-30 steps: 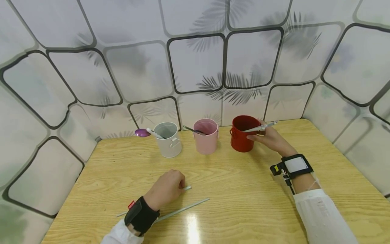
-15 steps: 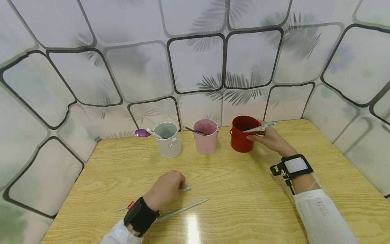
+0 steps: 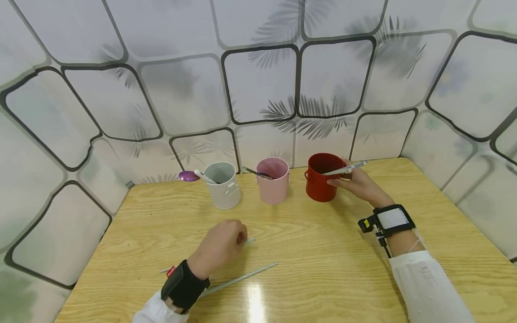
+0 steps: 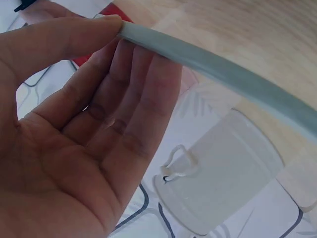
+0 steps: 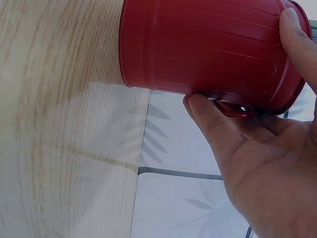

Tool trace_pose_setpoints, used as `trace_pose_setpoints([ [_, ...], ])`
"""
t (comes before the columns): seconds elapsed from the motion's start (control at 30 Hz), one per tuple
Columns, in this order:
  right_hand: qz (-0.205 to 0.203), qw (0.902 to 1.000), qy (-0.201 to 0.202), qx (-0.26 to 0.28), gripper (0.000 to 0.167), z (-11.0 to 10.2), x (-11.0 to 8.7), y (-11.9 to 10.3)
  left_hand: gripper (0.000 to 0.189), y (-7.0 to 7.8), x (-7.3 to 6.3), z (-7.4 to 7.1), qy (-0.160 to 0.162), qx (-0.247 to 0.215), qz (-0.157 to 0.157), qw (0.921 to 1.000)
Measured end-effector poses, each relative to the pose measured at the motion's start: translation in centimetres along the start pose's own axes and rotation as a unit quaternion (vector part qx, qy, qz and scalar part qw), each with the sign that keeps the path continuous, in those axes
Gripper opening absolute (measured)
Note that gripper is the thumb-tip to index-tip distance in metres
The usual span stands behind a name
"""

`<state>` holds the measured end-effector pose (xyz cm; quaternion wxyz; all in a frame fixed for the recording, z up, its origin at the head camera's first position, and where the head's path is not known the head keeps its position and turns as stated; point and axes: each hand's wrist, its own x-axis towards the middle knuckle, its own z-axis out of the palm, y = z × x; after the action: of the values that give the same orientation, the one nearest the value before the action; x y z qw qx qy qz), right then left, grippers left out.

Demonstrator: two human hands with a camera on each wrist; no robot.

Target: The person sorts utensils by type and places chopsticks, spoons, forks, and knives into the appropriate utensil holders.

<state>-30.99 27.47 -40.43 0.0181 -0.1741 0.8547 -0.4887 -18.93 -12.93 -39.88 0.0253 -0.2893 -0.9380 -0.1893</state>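
Note:
My left hand (image 3: 220,246) pinches a slim grey-green chopstick (image 4: 218,67) between thumb and fingertips, low over the table. The tip of that chopstick sticks out past the fingers in the head view. A second chopstick (image 3: 250,274) lies on the table nearer to me, partly hidden behind my left wrist. On the right, my right hand (image 3: 355,179) grips the side of a red bucket (image 3: 321,186), thumb in front and fingers by its handle. Pale sticks (image 3: 343,170) lean out of this bucket over my hand. The red bucket stands upright on the table.
A white bucket (image 3: 225,195) holds a purple-ended spoon (image 3: 189,176) and a white-handled item. Between it and the red one stands a pink bucket (image 3: 273,190) with a dark thin utensil. The wooden table (image 3: 323,269) meets a patterned backdrop (image 3: 262,89) behind the buckets.
My left hand has risen slightly, away from me, and the pinched chopstick has moved up with it. My right hand and the red bucket keep their place.

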Motion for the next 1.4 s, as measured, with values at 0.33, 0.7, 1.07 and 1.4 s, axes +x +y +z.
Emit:
trace_pose_setpoints([
  [0.33,0.008,1.0,0.0,-0.002,0.072,0.0,0.1,0.0,0.018,1.3,0.3,-1.3,0.036,-0.015,0.002,0.9993],
  [0.7,0.004,1.0,0.001,0.0,0.072,-0.1,0.1,-0.1,0.017,2.7,0.4,-2.7,0.063,-0.023,0.026,0.9974],
  [1.07,-0.008,0.9999,0.001,0.011,0.071,0.0,0.0,0.0,0.019,3.6,1.5,-4.3,0.15,-0.054,0.095,0.9827],
  [1.4,-0.011,0.9999,-0.002,0.011,0.072,0.0,0.0,0.0,0.022,5.7,2.9,-5.0,0.232,-0.117,0.194,0.9459],
])
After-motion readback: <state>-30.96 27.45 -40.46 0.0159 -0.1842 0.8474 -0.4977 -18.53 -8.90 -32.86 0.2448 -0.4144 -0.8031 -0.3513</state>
